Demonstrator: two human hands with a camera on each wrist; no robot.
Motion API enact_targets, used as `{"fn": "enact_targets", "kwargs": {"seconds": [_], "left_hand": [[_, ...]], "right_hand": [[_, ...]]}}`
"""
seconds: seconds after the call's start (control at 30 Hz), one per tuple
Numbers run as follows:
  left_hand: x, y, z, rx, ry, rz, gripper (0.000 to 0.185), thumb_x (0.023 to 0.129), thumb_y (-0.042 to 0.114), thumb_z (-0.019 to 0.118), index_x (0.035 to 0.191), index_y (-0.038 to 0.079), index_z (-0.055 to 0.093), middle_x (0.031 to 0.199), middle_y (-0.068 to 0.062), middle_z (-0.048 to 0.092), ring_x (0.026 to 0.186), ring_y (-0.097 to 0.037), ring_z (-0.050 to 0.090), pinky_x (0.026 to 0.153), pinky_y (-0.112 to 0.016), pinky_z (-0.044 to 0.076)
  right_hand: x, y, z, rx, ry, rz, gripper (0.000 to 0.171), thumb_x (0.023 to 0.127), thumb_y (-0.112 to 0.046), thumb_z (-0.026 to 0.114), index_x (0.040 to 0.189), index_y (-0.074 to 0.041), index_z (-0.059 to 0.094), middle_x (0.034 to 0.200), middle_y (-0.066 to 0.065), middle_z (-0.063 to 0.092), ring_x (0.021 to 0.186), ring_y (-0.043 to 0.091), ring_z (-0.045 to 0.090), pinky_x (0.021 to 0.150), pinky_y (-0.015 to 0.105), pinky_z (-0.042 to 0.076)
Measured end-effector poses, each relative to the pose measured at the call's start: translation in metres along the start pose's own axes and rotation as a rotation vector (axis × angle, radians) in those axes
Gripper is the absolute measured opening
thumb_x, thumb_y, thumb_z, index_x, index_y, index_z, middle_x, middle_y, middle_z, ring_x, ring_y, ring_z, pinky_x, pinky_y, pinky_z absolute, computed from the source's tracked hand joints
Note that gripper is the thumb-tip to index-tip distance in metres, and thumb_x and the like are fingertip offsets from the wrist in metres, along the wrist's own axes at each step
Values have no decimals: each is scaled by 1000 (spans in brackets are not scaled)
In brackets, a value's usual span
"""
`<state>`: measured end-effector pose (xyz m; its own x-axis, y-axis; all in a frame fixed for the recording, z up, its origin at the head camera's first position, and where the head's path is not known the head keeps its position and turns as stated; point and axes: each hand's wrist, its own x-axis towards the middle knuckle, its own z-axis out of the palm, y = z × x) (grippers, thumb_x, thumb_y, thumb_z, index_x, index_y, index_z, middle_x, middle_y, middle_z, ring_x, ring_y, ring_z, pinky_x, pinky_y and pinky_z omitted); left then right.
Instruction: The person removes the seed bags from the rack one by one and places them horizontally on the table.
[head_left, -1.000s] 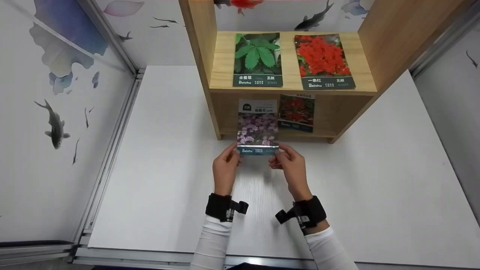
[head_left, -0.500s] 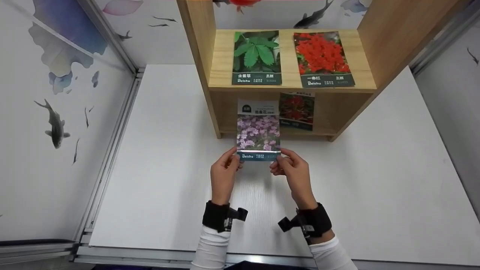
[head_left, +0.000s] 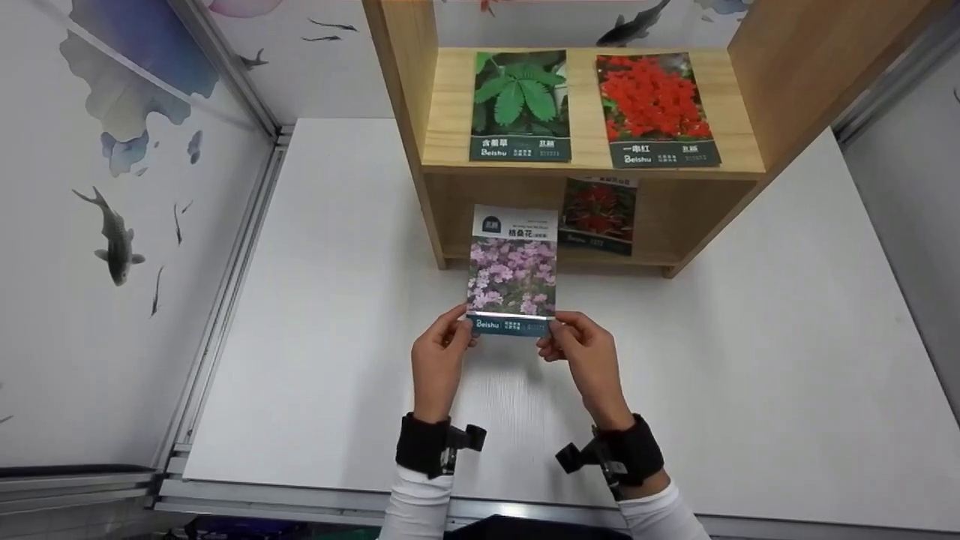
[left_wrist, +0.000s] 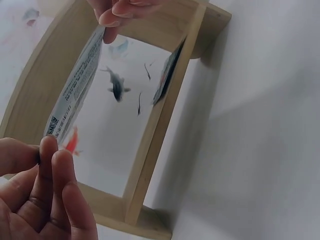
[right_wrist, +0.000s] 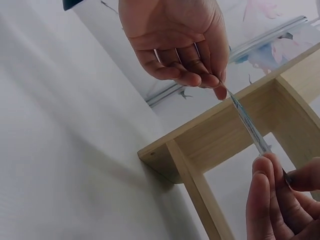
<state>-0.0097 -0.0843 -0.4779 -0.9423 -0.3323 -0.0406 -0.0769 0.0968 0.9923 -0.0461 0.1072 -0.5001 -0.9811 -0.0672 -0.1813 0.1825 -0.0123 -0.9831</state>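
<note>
Pink-flower packet (head_left: 513, 277) held up in front of wooden shelf (head_left: 584, 105), fingers (left_wrist: 62, 185) of left hand (head_left: 439, 364) and right hand (head_left: 592, 364) pinching its lower side edges; light, matched pressure should carry it flat, unbuckled.

Pink-flowered packet (head_left: 513, 274), front showing, pinched near lower corners

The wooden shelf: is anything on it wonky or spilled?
Yes, one thing looks a bit wonky: the dark red flower packet in the lower compartment of the wooden shelf. Its bottom edge slants against the shelf's front edge. I see nothing spilled.
</note>
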Motion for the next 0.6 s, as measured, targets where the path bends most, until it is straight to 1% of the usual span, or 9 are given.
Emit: {"fn": "enact_targets", "kwargs": {"seconds": [0.13,0.2,0.23,0.4,0.6], "left_hand": [[0,-22,-6,9,11,-4,27,88,20,58,112,10,63,79,-8,61,72,-19,60,63,-30,49],[0,-35,-10,24,19,-4,27,87,24,59,112,14,63,79,-6,61,71,-17,60,62,-30,49],[-1,-39,-12,37,26,-7,27,86,26,59,111,16,63,79,-5,61,71,-16,60,61,-30,48],[-6,-54,-22,117,64,-43,25,86,31,60,108,21,64,77,-1,60,69,-13,60,59,-30,46],[-14,-66,-34,213,107,-92,21,86,27,60,105,21,65,76,3,60,67,-10,60,58,-30,46]], "right_hand": [[-2,4,4,-3,-35,1,26,86,-25,60,99,-2,62,77,19,62,66,31,61,61,38,52],[-4,7,6,-1,-59,-2,27,85,-27,62,97,-2,62,77,19,62,66,31,61,61,39,52],[-5,9,8,1,-70,-1,28,84,-27,62,97,-2,62,77,19,62,66,31,61,61,39,52],[-8,21,16,-34,-109,20,28,83,-30,63,93,-4,64,76,15,64,66,29,62,60,38,52],[-9,33,27,-109,-157,65,22,84,-26,63,91,-5,64,75,12,65,66,26,62,60,35,52]]}}
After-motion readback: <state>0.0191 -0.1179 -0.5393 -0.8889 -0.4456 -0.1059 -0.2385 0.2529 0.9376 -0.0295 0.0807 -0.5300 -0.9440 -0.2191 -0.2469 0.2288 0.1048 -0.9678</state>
